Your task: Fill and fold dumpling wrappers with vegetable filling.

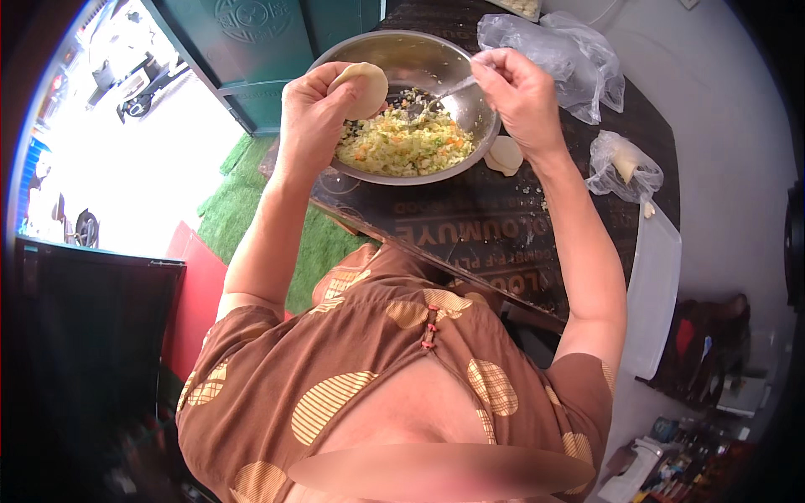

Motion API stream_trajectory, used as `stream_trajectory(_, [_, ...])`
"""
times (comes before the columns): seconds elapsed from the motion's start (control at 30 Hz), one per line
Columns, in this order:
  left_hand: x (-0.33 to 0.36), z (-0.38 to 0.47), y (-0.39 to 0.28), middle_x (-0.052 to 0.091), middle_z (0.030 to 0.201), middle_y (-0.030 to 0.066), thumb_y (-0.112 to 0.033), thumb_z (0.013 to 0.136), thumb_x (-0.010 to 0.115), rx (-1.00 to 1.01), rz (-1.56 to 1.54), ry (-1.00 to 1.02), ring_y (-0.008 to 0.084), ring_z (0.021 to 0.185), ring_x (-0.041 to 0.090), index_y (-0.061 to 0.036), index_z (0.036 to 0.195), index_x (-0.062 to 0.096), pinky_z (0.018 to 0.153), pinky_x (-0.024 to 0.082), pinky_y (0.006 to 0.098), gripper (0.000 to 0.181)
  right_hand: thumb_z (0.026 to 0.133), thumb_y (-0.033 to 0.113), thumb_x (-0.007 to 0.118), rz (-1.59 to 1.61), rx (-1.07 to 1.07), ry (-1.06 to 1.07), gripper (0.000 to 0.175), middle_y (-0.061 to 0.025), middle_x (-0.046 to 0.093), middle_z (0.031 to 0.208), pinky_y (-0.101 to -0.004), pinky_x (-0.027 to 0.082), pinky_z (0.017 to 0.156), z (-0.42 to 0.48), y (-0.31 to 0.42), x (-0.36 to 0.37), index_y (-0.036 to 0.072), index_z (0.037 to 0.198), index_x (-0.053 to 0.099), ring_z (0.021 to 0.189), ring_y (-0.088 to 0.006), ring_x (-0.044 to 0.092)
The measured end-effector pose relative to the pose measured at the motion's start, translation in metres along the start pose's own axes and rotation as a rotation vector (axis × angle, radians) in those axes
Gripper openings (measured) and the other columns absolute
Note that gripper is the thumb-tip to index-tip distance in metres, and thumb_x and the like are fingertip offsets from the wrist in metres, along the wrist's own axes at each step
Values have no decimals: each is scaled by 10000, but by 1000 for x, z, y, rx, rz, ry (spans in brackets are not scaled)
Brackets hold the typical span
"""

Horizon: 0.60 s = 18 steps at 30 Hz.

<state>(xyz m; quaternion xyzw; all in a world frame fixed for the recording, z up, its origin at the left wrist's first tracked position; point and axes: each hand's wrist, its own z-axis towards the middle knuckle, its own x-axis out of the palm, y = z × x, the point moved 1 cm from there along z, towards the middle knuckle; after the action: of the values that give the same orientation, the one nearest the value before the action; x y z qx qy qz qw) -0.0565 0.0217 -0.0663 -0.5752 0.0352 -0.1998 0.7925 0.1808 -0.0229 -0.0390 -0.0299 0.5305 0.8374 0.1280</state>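
My left hand [321, 104] holds a round, pale dough wrapper [371, 93] between thumb and fingers, over the left side of a wide stainless steel bowl [415, 179]. Chopped vegetable filling [409, 143], yellow-green with orange bits, lies in the bowl. A metal spoon [458, 88] is gripped near its handle end by my right hand [519, 94], above the bowl's right rim; the spoon's head rests in the filling. Several flat dough wrappers [505, 154] lie on the dark table just right of the bowl, below my right hand.
The printed plywood table [465, 232] carries a clear plastic bag [560, 56] at the back right and a smaller bag [622, 166] with something pale inside. A translucent white plastic tray or lid [651, 283] is at the table's right edge. A green door [251, 50] stands behind, left.
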Motion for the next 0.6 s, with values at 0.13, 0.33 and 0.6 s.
stream_trajectory(0.13, [0,-1,-1,678,855,124,-22,882,565,2,-68,-52,194,738,683,89,1026,632,681,565,290,194,876,178,617,-248,-30,-5,192,-31,630,661,-283,461,572,13,-12,21,-5,837,656,607,-92,564])
stream_trajectory(0.33, [-5,-4,0,666,901,143,-40,901,560,-4,-98,-86,209,791,673,87,1014,624,702,587,328,182,857,151,577,-386,-97,40,187,-105,579,532,-295,445,498,13,-4,14,9,816,691,498,-117,559])
stream_trajectory(0.6, [-6,-3,3,653,951,151,-71,916,562,39,-165,-99,223,845,664,80,1037,614,734,602,366,200,846,117,606,-615,-241,135,163,-152,681,763,-337,518,626,-2,-12,-2,16,932,701,679,-290,659])
